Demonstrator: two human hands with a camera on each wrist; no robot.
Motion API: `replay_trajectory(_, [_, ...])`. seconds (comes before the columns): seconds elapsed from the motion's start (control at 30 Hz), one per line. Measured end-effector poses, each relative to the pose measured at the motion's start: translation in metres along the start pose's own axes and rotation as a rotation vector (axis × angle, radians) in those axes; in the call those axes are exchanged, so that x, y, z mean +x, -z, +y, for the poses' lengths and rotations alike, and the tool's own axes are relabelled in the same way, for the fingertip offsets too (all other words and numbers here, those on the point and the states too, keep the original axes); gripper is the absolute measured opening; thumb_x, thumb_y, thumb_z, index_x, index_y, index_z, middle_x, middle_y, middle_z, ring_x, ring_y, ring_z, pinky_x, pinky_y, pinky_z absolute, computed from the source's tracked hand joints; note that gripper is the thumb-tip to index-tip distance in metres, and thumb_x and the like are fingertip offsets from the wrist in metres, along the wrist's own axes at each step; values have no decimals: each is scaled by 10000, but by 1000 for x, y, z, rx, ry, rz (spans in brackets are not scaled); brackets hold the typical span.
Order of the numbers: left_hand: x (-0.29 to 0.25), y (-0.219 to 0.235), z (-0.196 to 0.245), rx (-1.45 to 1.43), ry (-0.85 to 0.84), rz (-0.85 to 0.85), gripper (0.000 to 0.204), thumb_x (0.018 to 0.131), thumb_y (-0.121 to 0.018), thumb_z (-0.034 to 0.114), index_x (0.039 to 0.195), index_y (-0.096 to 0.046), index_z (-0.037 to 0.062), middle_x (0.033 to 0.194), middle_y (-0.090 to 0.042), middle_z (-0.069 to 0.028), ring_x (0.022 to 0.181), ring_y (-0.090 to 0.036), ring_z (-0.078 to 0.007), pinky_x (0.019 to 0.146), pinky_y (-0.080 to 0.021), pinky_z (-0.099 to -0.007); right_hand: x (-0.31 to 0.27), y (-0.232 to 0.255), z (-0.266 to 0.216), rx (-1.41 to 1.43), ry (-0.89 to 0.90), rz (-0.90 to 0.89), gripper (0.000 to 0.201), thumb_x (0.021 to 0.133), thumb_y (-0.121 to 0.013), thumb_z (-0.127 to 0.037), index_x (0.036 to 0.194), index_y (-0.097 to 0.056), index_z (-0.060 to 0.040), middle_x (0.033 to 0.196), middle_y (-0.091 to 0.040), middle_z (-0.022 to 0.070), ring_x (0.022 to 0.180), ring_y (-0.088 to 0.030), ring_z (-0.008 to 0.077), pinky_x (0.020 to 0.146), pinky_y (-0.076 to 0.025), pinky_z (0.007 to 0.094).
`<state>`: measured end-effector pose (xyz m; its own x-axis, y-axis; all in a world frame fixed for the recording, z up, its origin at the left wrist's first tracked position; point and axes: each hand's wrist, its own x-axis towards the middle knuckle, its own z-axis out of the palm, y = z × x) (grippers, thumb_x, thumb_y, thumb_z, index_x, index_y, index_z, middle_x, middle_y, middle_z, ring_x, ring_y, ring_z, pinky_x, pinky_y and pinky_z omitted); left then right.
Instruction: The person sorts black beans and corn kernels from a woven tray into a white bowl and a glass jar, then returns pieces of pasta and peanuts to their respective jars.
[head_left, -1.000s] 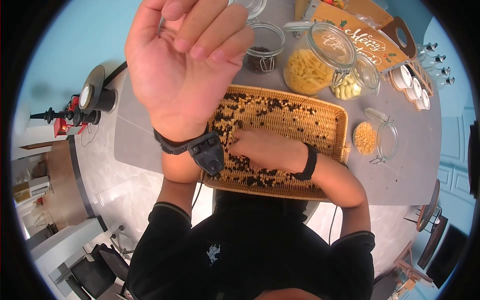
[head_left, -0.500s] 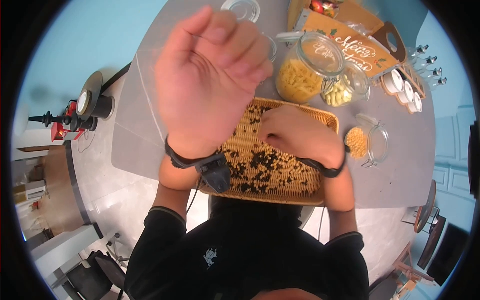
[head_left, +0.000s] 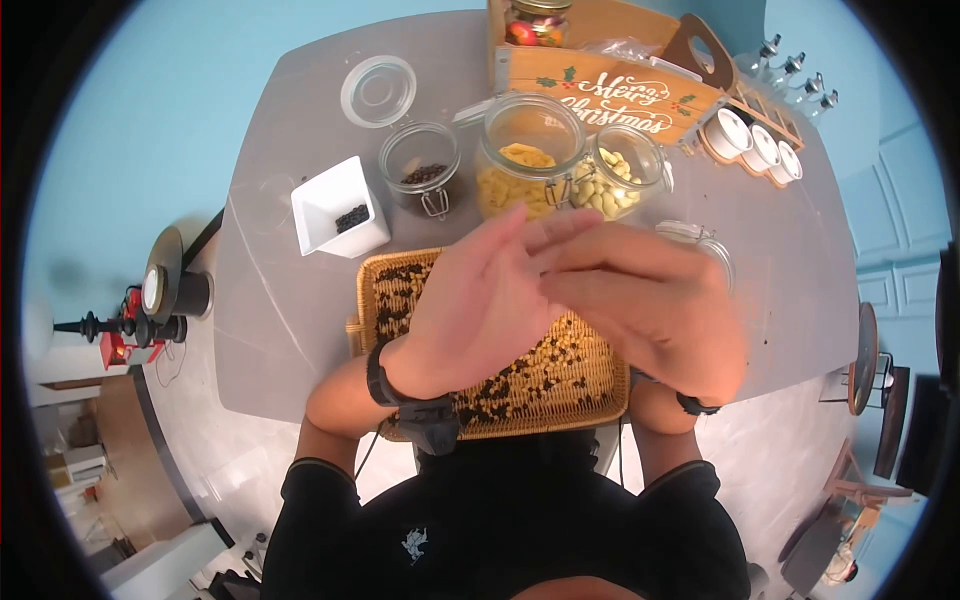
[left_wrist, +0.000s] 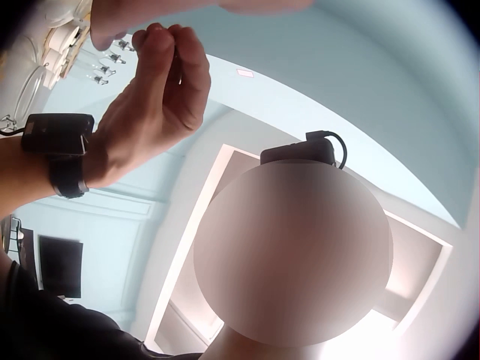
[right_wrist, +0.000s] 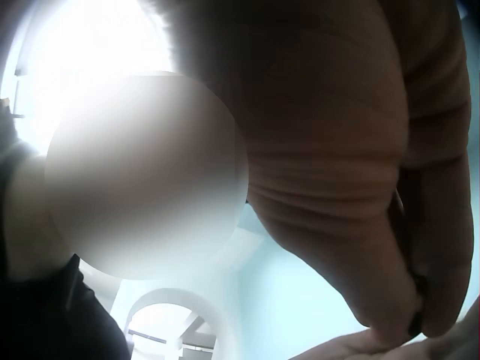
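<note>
In the head view my left hand [head_left: 475, 315] is held palm up above the wicker basket [head_left: 367, 290]. My right hand [head_left: 650, 300] is just right of it, its fingertips over the left fingers. Thumb and finger of that right hand pinch a small black bean [right_wrist: 416, 324], visible in the right wrist view; the left wrist view shows the same hand with fingertips drawn together. Black beans [head_left: 395, 300] and yellow kernels [head_left: 565, 350] lie mixed in the basket, partly hidden by my hands. A white square bowl [head_left: 365, 238] at the left contains some black beans.
Behind the basket stand glass jars of dark beans [head_left: 425, 178], pasta [head_left: 510, 190] and pale green pieces [head_left: 600, 195]. Another open jar [head_left: 705, 240] is partly covered by my right hand. A wooden Christmas crate [head_left: 610, 90] and white cups [head_left: 730, 130] stand further back.
My right hand has risen from the beans in the basket to beside the left palm. The left hand has moved lower and right. The view has shifted, bringing the white bowl into sight.
</note>
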<state>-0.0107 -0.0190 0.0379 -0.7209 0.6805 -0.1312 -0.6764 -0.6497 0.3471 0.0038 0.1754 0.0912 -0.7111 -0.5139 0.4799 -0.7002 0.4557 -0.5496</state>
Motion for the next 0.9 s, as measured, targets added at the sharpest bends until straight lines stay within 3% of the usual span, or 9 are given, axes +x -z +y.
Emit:
replay_trajectory(0.17, [-6, 2, -3, -77, 65, -56, 648, 1182, -302, 458, 1496, -503, -71, 1453, -611, -144, 1355, -559, -244, 1169, -400, -415, -3, -1, -1, -70, -30, -57, 355, 795, -739, -9, 1147, -727, -57, 1070, -707, 86, 904, -717, 336, 734, -593, 419])
replay_trajectory(0.27, [-4, 8, 0, -122, 120, -188, 673, 1181, -286, 476, 1508, -495, -75, 1454, -604, -141, 1355, -559, -245, 1164, -405, -413, -4, 6, -1, -47, -80, -73, 353, 800, -775, -24, 1151, -741, -49, 1078, -713, 96, 913, -723, 332, 744, -596, 412])
replay_trajectory(0.33, [-3, 14, 1, -79, 132, -175, 681, 1181, -287, 476, 1519, -484, -81, 1452, -600, -148, 1346, -566, -250, 1150, -424, -414, -5, 11, -4, -31, -157, -117, 340, 818, -817, -46, 1155, -772, -35, 1120, -736, 115, 935, -743, 321, 771, -604, 387])
replay_trajectory(0.47, [-2, -5, -4, -66, 91, -31, 693, 1179, -290, 475, 1536, -460, -94, 1440, -595, -168, 1330, -580, -266, 1129, -461, -414, -9, 11, -5, -121, -68, -105, 355, 801, -831, -45, 1151, -774, -33, 1133, -732, 108, 972, -739, 327, 790, -601, 397])
replay_trajectory(0.63, [-2, 0, 2, -47, 75, -55, 697, 1178, -303, 464, 1542, -439, -115, 1460, -583, -183, 1352, -573, -289, 1166, -448, -439, -13, 13, -10, -70, -48, -154, 390, 765, -864, -45, 1145, -775, -31, 1140, -712, 114, 979, -725, 327, 817, -591, 398])
replay_trajectory(0.73, [-1, 1, 1, -50, 45, -71, 701, 1178, -308, 464, 1543, -429, -122, 1468, -577, -192, 1377, -562, -302, 1201, -425, -450, -13, 9, -10, -99, -90, -9, 429, 734, -890, -43, 1145, -770, -27, 1120, -692, 116, 969, -710, 320, 816, -582, 400])
replay_trajectory(0.9, [-1, 0, 1, -30, 30, -99, 721, 1176, -303, 473, 1572, -383, -124, 1503, -550, -210, 1431, -522, -314, 1240, -391, -459, -9, 11, -11, -155, -129, -41, 449, 731, -902, -36, 1157, -762, -14, 1084, -679, 112, 922, -699, 308, 790, -575, 395])
